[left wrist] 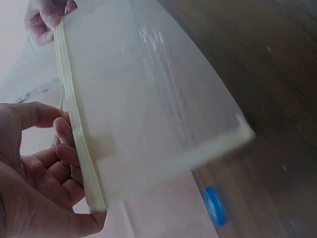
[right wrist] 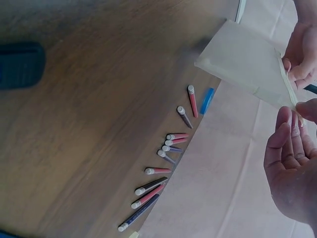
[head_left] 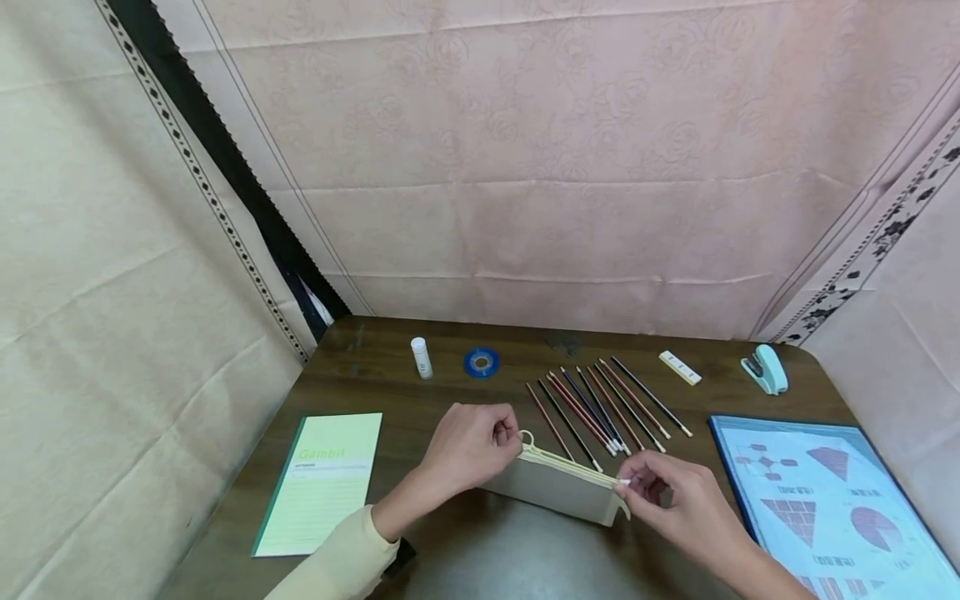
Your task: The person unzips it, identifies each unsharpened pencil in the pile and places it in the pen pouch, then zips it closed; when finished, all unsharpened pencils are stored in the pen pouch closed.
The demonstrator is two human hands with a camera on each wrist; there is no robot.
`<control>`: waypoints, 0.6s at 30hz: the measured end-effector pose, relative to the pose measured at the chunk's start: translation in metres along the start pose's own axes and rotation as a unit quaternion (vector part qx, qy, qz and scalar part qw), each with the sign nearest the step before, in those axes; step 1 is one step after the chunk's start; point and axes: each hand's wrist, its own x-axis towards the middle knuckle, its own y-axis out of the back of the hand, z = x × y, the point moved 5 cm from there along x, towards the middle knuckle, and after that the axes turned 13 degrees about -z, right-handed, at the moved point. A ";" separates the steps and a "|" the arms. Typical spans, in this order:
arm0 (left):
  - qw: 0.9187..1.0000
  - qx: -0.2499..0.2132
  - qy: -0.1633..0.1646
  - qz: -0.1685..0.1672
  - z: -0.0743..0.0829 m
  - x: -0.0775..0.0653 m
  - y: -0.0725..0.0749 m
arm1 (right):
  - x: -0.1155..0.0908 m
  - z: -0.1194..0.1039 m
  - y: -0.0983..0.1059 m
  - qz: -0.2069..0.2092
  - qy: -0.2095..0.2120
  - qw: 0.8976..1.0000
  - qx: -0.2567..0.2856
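A pale translucent zip pouch [head_left: 551, 490] hangs tilted just above the table between both hands. At its left end, my left hand [head_left: 474, 446] pinches the zipped edge beside a small loop; in the left wrist view the thumb and a finger of that left hand [left wrist: 37, 173] meet at the zipper pull. My right hand [head_left: 671, 497] pinches the other end of the zip between thumb and finger. The right wrist view shows the pouch [right wrist: 242, 64] flat-sided, with the right hand [right wrist: 292, 163] at its corner. Several pencils [head_left: 652, 397] lie fanned out behind the pouch.
Along the back stand or lie a glue stick [head_left: 422, 358], blue tape roll [head_left: 468, 363], white eraser [head_left: 680, 367] and mint stapler [head_left: 767, 370]. A green notebook [head_left: 322, 483] lies left; a blue folder [head_left: 817, 475] with printed charts lies right. Cloth hangs behind the table.
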 end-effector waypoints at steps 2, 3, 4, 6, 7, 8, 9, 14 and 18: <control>1.000 0.005 0.010 0.010 -0.007 -0.002 0.004 | -0.001 0.001 0.001 -0.002 -0.008 1.000 -0.001; 1.000 0.008 0.016 0.015 -0.011 -0.004 0.007 | -0.002 0.002 0.001 -0.003 -0.013 1.000 0.000; 0.999 0.011 0.022 0.021 -0.016 -0.005 0.009 | -0.002 0.002 0.001 -0.003 -0.018 1.000 0.000; 0.999 0.013 0.031 0.029 -0.023 -0.009 0.013 | -0.003 0.004 0.002 -0.003 -0.024 1.000 0.002; 0.999 0.015 0.035 0.032 -0.026 -0.010 0.015 | -0.004 0.005 0.002 -0.003 -0.026 1.000 0.003; 0.999 0.015 0.038 0.034 -0.029 -0.011 0.017 | -0.004 0.005 0.002 -0.003 -0.029 1.000 0.004; 0.998 0.014 0.041 0.035 -0.031 -0.012 0.018 | -0.004 0.006 0.002 -0.004 -0.032 0.999 0.004; 0.998 -0.006 0.050 0.032 -0.037 -0.014 0.021 | -0.005 0.008 0.002 -0.008 -0.038 0.999 0.008; 0.998 -0.031 0.057 0.024 -0.042 -0.014 0.023 | -0.006 0.009 0.002 -0.012 -0.042 0.999 0.007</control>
